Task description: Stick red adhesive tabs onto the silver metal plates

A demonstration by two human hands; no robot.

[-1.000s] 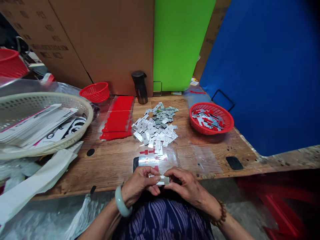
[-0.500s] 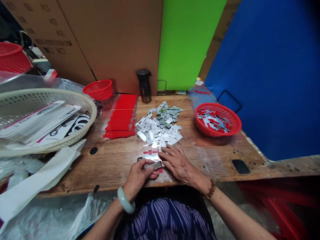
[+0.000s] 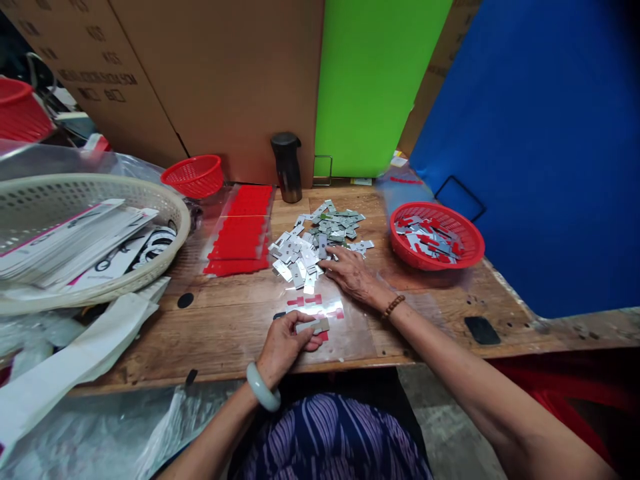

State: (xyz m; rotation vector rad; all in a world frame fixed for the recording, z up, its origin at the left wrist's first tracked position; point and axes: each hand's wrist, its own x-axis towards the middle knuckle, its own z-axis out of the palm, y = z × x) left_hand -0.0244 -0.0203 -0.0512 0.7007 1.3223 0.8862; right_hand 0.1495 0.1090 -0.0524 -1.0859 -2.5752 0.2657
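Observation:
My left hand (image 3: 286, 339) pinches a small flat metal plate (image 3: 314, 327) between thumb and fingers, above the table's near edge. A bit of red shows under the plate's right end. Beneath lies a clear plastic sheet (image 3: 357, 340) with small red T-shaped pieces (image 3: 314, 299) on it. My right hand (image 3: 353, 273) is at the near right side of a loose pile of metal plates (image 3: 295, 250). Its thumb and index finger close on the end of one grey plate (image 3: 323, 245); the contact is partly hidden.
A red basket (image 3: 475, 257) of plates with red parts stands right of the pile. Red pieces in clear bags (image 3: 240, 227) lie to the left, beside a large cream basket (image 3: 183, 233) of printed cards. A dark bottle (image 3: 287, 170) stands behind, before cardboard (image 3: 225, 80).
My right hand has moved forward from beside the left hand to the pile, and some plates there have shifted right. My left hand keeps its plate in nearly the same place.

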